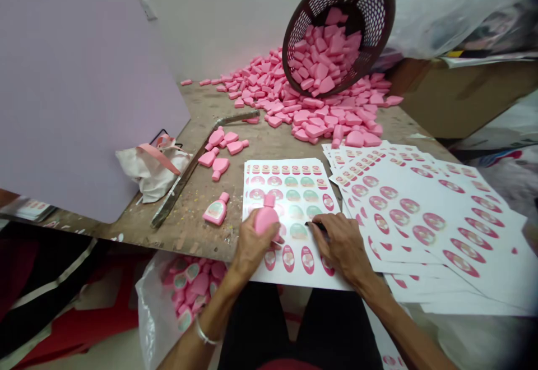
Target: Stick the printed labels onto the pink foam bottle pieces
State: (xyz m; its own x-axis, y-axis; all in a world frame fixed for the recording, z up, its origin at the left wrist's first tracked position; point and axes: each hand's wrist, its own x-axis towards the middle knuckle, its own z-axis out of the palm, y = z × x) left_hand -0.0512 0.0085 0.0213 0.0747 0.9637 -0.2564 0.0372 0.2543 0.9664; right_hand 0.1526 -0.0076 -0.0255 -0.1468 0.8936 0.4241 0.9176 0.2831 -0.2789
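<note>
In my left hand [252,244] is a small pink plastic bottle [266,217], its cap end pointing away from me. The fingers wrap its sides, above a sheet of stickers [281,272] with rows of pink and green oval labels. My right hand [342,241] pinches a thin black tool [316,225], whose exact kind I cannot make out. Its tip is at a green label [298,231] on the sheet. To the left of the sheet, a pink bottle with a label on its face [216,211] lies on the wooden table [185,224].
A tipped brown basket [290,50] spills a large heap of pink bottles [311,118]. Fanned sticker sheets [420,190] cover the right side. A metal bar [185,174] and a cloth bag [151,176] lie left. Below the edge hangs a plastic bag of labelled bottles [197,286].
</note>
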